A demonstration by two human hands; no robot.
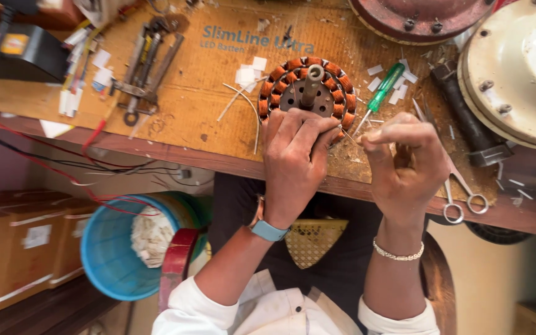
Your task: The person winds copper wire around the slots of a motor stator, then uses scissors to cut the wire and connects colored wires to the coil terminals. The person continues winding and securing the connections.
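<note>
Working at the copper-wound stator lying flat on the counter, we judged a rewinding step to be in hand. Our left hand curled loosely, its fingertips on the stator's near rim; our right hand was pinched closed beside it, apparently on a thin wire. A green screwdriver and scissors lay near. Seating the strand called for a steady pull.

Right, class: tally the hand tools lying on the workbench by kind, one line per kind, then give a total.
Green-handled screwdriver: 1
Scissors: 1
Pliers: 1
Total: 3
The left hand rests on the copper-wound stator; the right hand pinches something too small to tell.
</note>
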